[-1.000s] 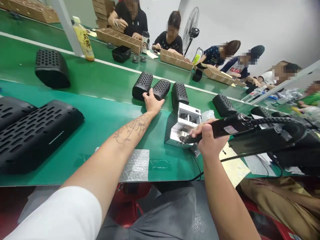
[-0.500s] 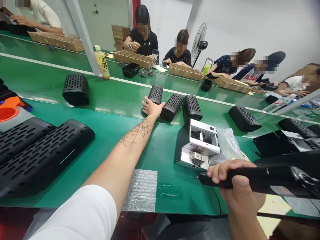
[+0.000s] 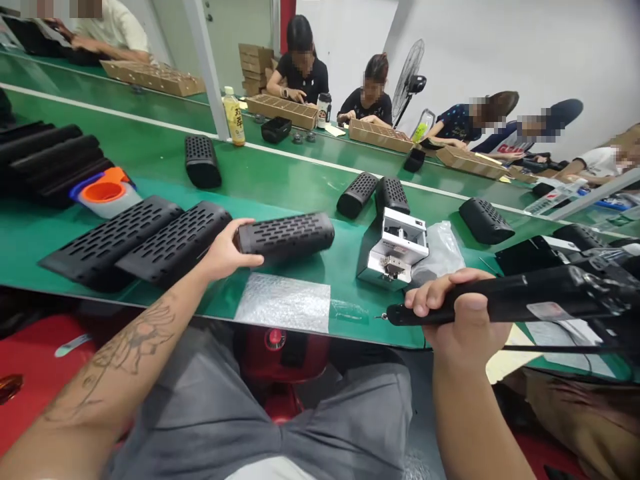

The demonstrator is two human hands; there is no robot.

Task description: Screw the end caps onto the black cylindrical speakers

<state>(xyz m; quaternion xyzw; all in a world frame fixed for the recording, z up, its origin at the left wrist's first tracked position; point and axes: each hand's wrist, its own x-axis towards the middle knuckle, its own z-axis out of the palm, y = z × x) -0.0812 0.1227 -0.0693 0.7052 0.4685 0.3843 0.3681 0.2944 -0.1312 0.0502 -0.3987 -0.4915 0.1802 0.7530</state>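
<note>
My left hand (image 3: 226,252) grips one end of a black perforated casing (image 3: 287,237), thumb along the near side and fingers at the back. The casing lies sideways above the green mat, its slotted face up. Further right, my right hand (image 3: 463,310) is wrapped round a black electric screwdriver (image 3: 530,297), held level with its thin bit pointing left. Just behind the bit stands a white and black device with an open frame (image 3: 393,250). Bubble wrap (image 3: 285,301) lies on the mat in front of the casing.
Two longer slotted casings (image 3: 173,243) lie left of my left hand, near an orange tape roll (image 3: 103,190). More casings (image 3: 203,161) stand along the green belt (image 3: 280,173). A yellow drink bottle (image 3: 233,119) stands beside a white post. Several people work across the belt at cardboard trays (image 3: 283,110).
My left hand has taken hold of the casing on the belt and brought it back, down and left over the mat, turned sideways. My right hand still holds the screwdriver. The view has tipped downward.
</note>
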